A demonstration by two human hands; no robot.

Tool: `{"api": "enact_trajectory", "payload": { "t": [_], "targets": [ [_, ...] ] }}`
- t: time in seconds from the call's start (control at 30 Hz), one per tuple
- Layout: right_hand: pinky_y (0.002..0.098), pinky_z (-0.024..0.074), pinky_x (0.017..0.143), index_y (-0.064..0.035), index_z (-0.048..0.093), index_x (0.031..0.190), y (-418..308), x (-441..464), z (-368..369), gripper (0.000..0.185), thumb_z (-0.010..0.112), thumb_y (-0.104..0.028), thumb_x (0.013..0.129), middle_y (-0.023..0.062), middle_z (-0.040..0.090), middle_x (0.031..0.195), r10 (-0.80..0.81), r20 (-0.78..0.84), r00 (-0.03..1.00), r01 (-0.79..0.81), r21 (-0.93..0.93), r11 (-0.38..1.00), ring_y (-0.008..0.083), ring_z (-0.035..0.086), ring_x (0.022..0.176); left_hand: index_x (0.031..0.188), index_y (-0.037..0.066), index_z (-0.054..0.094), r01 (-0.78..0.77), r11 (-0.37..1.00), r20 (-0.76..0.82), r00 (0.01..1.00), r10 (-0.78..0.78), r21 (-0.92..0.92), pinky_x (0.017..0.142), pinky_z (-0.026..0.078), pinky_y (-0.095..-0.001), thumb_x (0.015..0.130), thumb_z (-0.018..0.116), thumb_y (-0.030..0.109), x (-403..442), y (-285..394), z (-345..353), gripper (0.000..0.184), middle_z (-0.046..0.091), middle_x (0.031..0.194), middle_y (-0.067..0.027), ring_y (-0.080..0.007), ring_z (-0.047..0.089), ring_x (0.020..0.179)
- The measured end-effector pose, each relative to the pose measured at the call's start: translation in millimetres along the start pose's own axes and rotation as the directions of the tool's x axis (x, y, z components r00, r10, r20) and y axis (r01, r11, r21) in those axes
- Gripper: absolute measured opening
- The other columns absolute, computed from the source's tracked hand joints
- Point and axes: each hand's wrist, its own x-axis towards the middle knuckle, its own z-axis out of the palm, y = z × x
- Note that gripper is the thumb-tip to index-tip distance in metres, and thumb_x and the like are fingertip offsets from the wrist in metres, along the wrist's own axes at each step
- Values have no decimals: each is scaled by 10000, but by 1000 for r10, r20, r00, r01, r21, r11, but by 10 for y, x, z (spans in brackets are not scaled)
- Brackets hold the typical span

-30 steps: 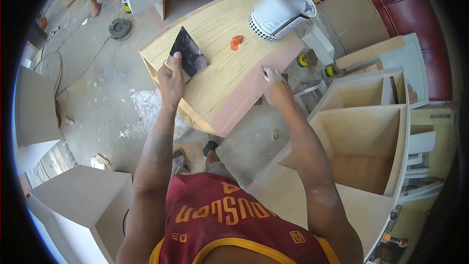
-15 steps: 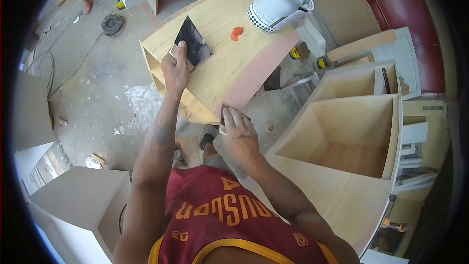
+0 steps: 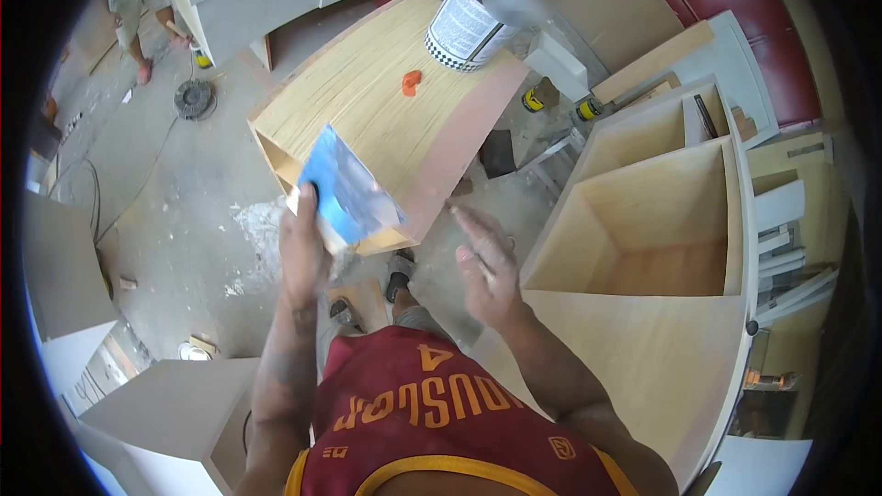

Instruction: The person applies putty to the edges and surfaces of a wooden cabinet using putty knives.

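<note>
My left hand [image 3: 303,253] grips a flat putty spreader [image 3: 347,186] along its lower left edge, thumb on top. The sheet is glossy and reflects blue and white light, tilted above the near end of a pale wooden cabinet [image 3: 354,83]. My right hand [image 3: 489,266] is raised just off the cabinet's near right corner, slightly blurred, fingers stretched forward and thumb beside them. A dark flat spreader seems to be in it, nearly edge-on and mostly hidden. A pink filler band [image 3: 459,142] runs down the cabinet's right side. An orange-red lump of paste [image 3: 412,83] lies on top.
A white can with a checkered band [image 3: 466,23] stands on the cabinet's far end. To my right is an open wooden cabinet [image 3: 634,331]. Grey panels [image 3: 175,395] stand at left. A cable coil [image 3: 195,99] lies on the floor near another person's legs [image 3: 129,28].
The left hand has drawn its spreader back toward me and tilted it, so its face now shines blue. The right hand has lifted off the pink band and moved right, turning.
</note>
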Motion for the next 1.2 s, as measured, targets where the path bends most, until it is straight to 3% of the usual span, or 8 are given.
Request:
{"api": "enact_trajectory", "payload": {
  "t": [0.27, 0.37, 0.43, 0.5, 0.57, 0.63, 0.8, 1.2],
  "targets": [
    [441, 470, 1040, -80, 598, 1321, 560, -52, -34, 612, 652, 127, 747, 207, 521, 1371, -326, 69, 943, 328, -7, 945, 401, 540, 1251, 1359, 12, 468, 175, 979, 64, 984, -169, -108, 929, 540, -367, 1061, 443, 392, -108, -148, 306, 483, 616, 1261, -115, -216, 645, 1094],
    [454, 494, 1019, -50, 584, 1303, 854, 135, -402, 567, 687, 87, 763, 175, 552, 1344, -220, 161, 962, 233, -64, 970, 381, 562, 1227, 1346, 42, 482, 136, 969, 52, 990, -128, -204, 911, 543, -393, 1051, 458, 416, -65, -53, 562, 477, 634, 1201, -112, -233, 651, 1052],
    [433, 488, 1020, -47, 597, 1300, 1216, 506, -777, 493, 565, 90, 829, 164, 611, 1267, -252, 142, 957, 278, -215, 936, 352, 589, 1197, 1324, 51, 506, 93, 980, 20, 996, -90, -177, 907, 543, -379, 1042, 478, 420, 89, -4, 651, 466, 647, 1169, -100, -226, 655, 1035],
    [411, 471, 1019, -28, 575, 1298, 1676, 999, -1173, 439, 421, 63, 896, 192, 609, 1250, -61, -71, 996, 48, -174, 984, 355, 599, 1163, 1305, 56, 534, 10, 989, -94, 995, -24, -149, 924, 533, -358, 1038, 495, 408, 366, -78, 572, 444, 648, 1206, -83, -215, 650, 1069],
    [506, 480, 916, -166, 563, 1298, 2206, 1564, -1679, 385, 499, -136, 919, 195, 570, 1202, 212, -111, 971, -239, -433, 869, 421, 569, 1080, 1308, 55, 538, -44, 989, -155, 988, 22, -140, 944, 525, -354, 1036, 501, 405, 597, -206, 462, 446, 643, 1234, -81, -208, 641, 1094],
    [524, 484, 922, -129, 510, 1297, 2854, 2038, -1956, 375, 483, -114, 923, 196, 561, 1215, 276, -163, 947, -315, -634, 706, 430, 559, 1135, 1315, 50, 548, -111, 982, -278, 958, 65, -154, 1003, 495, -340, 1040, 506, 369, 720, -309, 344, 424, 619, 1314, -78, -185, 613, 1164],
    [455, 483, 999, -95, 493, 1331, 3661, 2761, -1884, 405, 476, -128, 927, 157, 533, 1359, 422, -86, 903, -293, -840, 456, 342, 541, 1253, 1350, 84, 528, -186, 973, -447, 888, 106, -137, 1043, 452, -347, 1059, 463, 359, 687, -474, 146, 405, 602, 1317, -25, -152, 578, 1197],
    [471, 508, 923, -97, 566, 1253, 2930, 2170, -1101, 368, 578, -214, 905, 110, 589, 1209, 410, 132, 903, -100, -862, 497, 348, 606, 1120, 1280, 76, 572, -284, 945, -553, 820, 150, -164, 998, 482, -325, 1046, 512, 321, 407, -204, -176, 344, 635, 1258, -13, -143, 613, 1133]
  ]
}}
